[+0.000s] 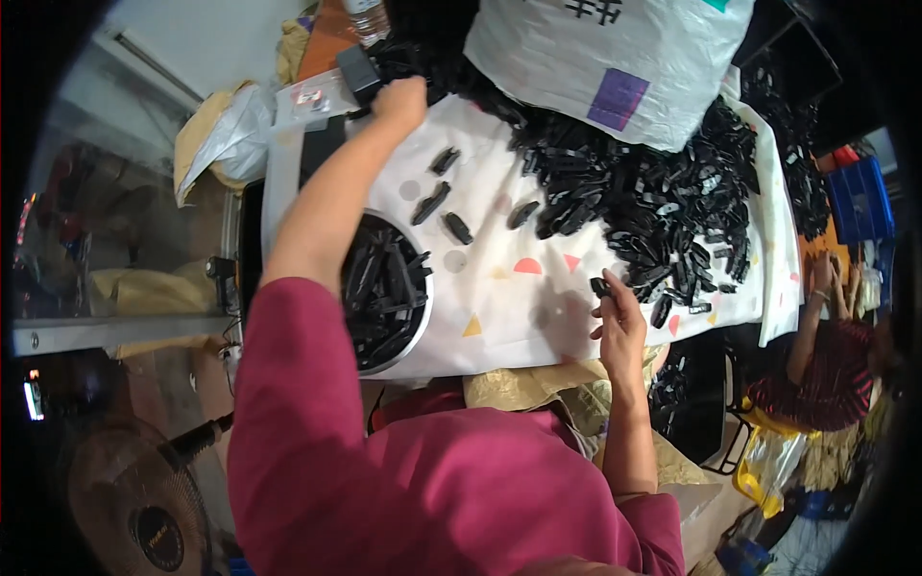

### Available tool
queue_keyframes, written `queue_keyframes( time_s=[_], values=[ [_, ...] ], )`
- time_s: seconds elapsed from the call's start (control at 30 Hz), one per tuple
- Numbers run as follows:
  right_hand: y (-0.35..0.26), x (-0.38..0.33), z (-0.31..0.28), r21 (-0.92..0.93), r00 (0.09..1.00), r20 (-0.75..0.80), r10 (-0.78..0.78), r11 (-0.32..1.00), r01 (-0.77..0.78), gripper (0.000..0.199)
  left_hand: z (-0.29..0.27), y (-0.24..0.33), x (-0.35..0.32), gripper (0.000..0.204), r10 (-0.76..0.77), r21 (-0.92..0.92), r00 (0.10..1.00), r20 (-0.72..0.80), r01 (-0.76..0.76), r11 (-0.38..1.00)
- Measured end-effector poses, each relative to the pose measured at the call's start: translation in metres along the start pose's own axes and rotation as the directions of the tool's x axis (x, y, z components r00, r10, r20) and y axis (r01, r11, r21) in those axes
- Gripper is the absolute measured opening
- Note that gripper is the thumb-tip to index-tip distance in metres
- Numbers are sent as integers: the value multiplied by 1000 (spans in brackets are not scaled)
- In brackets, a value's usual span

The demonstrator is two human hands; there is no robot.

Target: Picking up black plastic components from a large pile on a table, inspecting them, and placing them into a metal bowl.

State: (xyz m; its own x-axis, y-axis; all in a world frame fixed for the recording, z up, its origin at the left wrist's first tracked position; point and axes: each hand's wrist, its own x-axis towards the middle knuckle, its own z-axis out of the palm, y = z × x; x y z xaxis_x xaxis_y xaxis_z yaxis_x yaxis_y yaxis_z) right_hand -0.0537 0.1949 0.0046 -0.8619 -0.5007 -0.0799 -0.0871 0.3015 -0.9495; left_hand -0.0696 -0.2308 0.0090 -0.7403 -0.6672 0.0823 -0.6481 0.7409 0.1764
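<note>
My left hand (401, 102) reaches to the far left of the table, beside a dark grey box (359, 75) and the edge of a heap of black parts. Its fingers are mostly hidden, so what they touch does not show. Over the near right part of the table, my right hand (622, 322) is closed with a small black plastic part (600, 286) at its fingertips. Several similar black parts (459, 228) lie loose mid-table. A round white-rimmed container (425, 312) full of black parts stands under my left forearm.
A large pile of black parts (663, 192) covers the right of the patterned white cloth (480, 278), below a big white sack (605, 58). A bottle (367, 19) stands far left. A fan (158, 523) is at lower left. Another person (821, 360) sits at right, near a blue crate (860, 200).
</note>
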Motion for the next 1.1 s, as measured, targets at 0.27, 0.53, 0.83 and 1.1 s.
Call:
queue_keyframes(
  time_s=[0.27, 0.53, 0.83, 1.1],
  values=[
    [-71, 21, 25, 577, 995, 51, 83, 811, -98, 25, -79, 52, -93, 30, 272, -929, 917, 292, 203, 311],
    [-112, 14, 52, 467, 926, -104, -364, 804, 368, 24, -103, 106, -197, 26, 364, -988, 931, -30, -82, 129],
    [-112, -11, 32, -52, 660, -124, -741, 669, 741, 35, -101, 110, -213, 30, 545, -818, 633, -550, -541, -197],
    [-91, -7, 31, -187, 794, -2, -608, 780, 597, 43, -87, 99, -209, 29, 652, -989, 748, -121, -31, -148]
  ],
)
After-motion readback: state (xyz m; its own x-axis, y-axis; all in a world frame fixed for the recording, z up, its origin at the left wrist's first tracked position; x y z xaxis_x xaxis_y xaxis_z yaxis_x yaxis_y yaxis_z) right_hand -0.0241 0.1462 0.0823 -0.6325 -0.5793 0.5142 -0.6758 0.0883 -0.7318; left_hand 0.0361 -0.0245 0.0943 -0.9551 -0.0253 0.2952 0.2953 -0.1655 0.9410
